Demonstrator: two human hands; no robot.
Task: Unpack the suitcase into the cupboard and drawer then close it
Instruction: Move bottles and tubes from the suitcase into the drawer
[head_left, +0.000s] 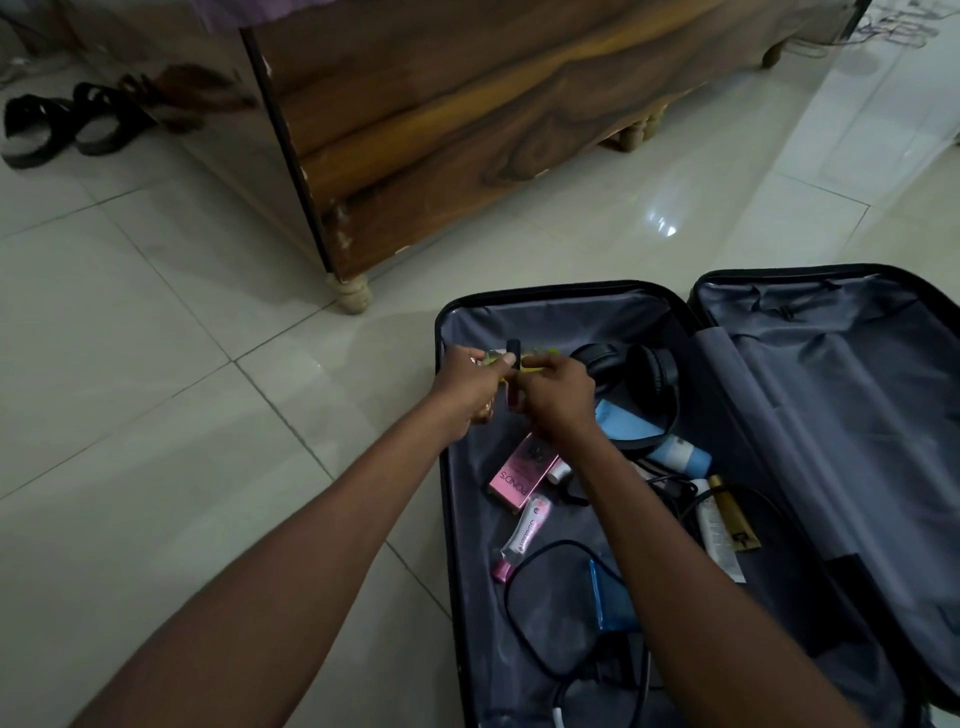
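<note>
suitcase (727, 332) | black shell, grey lining | open flat on floor | toiletries, headphones inside

Both bare forearms reach forward from the bottom of the view and converge, wrists close together. The left hand (467, 389) sits a touch to the left, knuckles up, fingers curled inward in a pinching grip. The right hand (558, 397) is right beside it, nearly touching, back of the hand toward the camera, fingers bent down and curled too. What exactly each pinches is too blurred to tell.
</note>
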